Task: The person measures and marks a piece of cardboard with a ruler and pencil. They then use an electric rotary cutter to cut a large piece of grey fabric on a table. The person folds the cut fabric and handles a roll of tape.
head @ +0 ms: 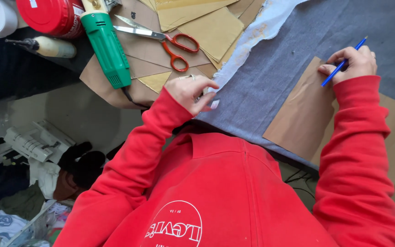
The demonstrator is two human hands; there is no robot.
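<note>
Gripping slim blue pencil (344, 64), brown paper pattern (300, 114)

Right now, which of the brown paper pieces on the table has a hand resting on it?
The large brown paper piece lying on the grey fabric: the right hand rests on its top edge, holding a blue pencil. The others lie untouched by the scissors.

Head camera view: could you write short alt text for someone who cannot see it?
A person in a red sweatshirt holds a blue pencil in the right hand against brown paper on grey fabric. The left hand rests at the fabric's edge, near red-handled scissors.
</note>
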